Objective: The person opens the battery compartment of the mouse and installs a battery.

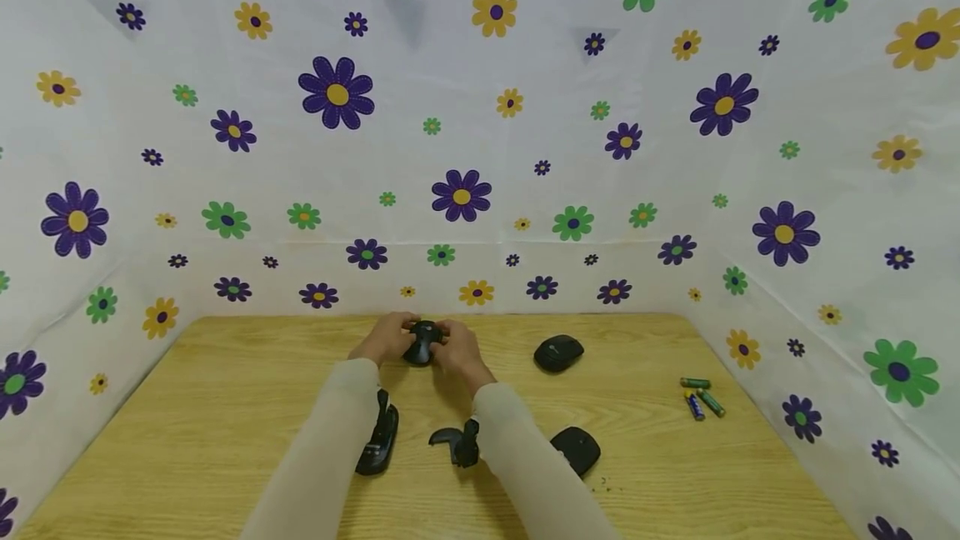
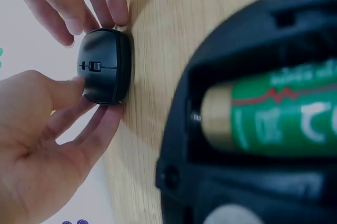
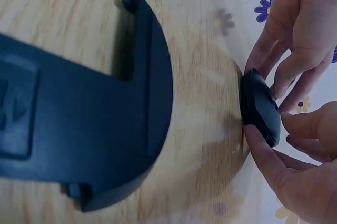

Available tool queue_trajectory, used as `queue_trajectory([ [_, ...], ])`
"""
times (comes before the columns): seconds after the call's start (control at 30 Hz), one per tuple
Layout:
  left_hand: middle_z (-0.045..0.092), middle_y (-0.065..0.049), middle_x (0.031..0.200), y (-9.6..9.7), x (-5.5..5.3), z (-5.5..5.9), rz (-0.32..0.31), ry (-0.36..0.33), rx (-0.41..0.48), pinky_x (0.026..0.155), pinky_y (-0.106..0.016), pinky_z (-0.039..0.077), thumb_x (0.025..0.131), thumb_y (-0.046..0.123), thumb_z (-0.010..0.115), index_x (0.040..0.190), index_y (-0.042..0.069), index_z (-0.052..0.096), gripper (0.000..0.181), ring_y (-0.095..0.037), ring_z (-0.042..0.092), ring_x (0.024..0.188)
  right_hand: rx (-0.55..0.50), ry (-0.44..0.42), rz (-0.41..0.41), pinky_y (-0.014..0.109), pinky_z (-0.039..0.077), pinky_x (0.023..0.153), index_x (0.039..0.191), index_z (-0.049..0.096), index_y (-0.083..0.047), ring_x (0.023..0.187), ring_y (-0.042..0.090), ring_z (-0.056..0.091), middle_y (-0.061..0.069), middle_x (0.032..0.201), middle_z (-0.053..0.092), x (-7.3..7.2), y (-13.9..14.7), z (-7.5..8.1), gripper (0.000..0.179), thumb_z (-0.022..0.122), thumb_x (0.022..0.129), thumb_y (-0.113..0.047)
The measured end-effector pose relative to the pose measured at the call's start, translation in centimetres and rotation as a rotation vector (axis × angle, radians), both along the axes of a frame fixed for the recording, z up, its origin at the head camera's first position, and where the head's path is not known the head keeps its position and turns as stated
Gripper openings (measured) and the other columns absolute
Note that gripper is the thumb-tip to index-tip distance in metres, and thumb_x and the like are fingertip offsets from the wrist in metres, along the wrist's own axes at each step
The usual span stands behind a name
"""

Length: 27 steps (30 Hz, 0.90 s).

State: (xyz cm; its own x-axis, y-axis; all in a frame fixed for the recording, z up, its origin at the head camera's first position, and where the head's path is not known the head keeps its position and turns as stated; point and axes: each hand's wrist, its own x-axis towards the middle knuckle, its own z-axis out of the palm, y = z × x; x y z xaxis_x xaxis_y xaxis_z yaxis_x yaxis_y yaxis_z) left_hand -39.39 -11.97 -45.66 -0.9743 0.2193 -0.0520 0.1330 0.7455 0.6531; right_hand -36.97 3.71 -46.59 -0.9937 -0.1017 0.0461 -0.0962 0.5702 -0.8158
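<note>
we logged a wooden table (image 1: 247, 407); left hand (image 1: 386, 340) and right hand (image 1: 459, 350) on it, thumbs and fingers bent, pinching opposite sides of a black mouse (image 1: 422, 344) near the far edge. we couldn't tell if it was lifted. we judged it light, stiff, slightly slippery, best held by its sides. smallest: loose batteries (image 1: 708, 401), right.

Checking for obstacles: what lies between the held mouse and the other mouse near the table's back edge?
The head view shows the right hand touching the held mouse, then bare tabletop.
</note>
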Motion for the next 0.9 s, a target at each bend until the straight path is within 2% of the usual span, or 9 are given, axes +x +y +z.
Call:
queue_trajectory([
  [0.27, 0.056, -0.027, 0.147, 0.9, 0.3, 0.6, 0.023, 0.017, 0.037, 0.120, -0.054, 0.043, 0.102, 0.005, 0.059, 0.145, -0.002, 0.055, 0.044, -0.044, 0.049, 0.142, -0.012, 0.012, -0.024, 0.051, 0.050, 0.115, 0.138, 0.061, 0.004, 0.135, 0.040, 0.058, 0.024, 0.142, 0.062, 0.1, 0.5, 0.0, 0.043, 0.068, 0.097, -0.003],
  [0.47, 0.060, -0.027, 0.143, 0.9, 0.3, 0.1, 0.043, 0.032, 0.062, 0.119, -0.055, 0.044, 0.101, 0.007, 0.064, 0.143, 0.000, 0.058, 0.043, -0.044, 0.052, 0.140, -0.035, -0.006, -0.043, 0.050, 0.049, 0.116, 0.138, 0.062, 0.003, 0.137, 0.038, 0.056, 0.023, 0.143, 0.062, 0.2, 0.7, 0.0, 0.043, 0.068, 0.097, -0.004],
  [0.7, 0.058, -0.025, 0.147, 0.7, 0.4, 0.5, 0.016, 0.058, 0.115, 0.119, -0.055, 0.043, 0.101, 0.009, 0.065, 0.143, -0.001, 0.058, 0.044, -0.044, 0.047, 0.144, -0.050, 0.015, -0.055, 0.049, 0.046, 0.119, 0.139, 0.062, 0.002, 0.140, 0.036, 0.054, 0.021, 0.143, 0.062, 0.1, 1.1, 0.6, 0.043, 0.068, 0.097, -0.004],
  [0.8, 0.057, -0.024, 0.149, 0.5, 0.6, 0.8, 0.015, 0.055, 0.146, 0.116, -0.053, 0.048, 0.101, 0.009, 0.065, 0.144, -0.001, 0.056, 0.045, -0.043, 0.047, 0.144, -0.063, 0.038, -0.050, 0.050, 0.045, 0.119, 0.138, 0.063, 0.002, 0.140, 0.036, 0.055, 0.020, 0.142, 0.063, 0.3, 1.2, 0.9, 0.043, 0.069, 0.095, -0.001],
  [0.9, 0.054, -0.025, 0.150, 0.3, 0.9, 1.1, 0.014, 0.045, 0.191, 0.106, -0.048, 0.057, 0.101, 0.007, 0.065, 0.145, -0.002, 0.055, 0.046, -0.045, 0.049, 0.142, -0.077, 0.056, -0.047, 0.050, 0.045, 0.119, 0.137, 0.064, 0.001, 0.140, 0.036, 0.055, 0.020, 0.142, 0.063, 0.6, 1.2, 1.1, 0.044, 0.069, 0.094, 0.001],
])
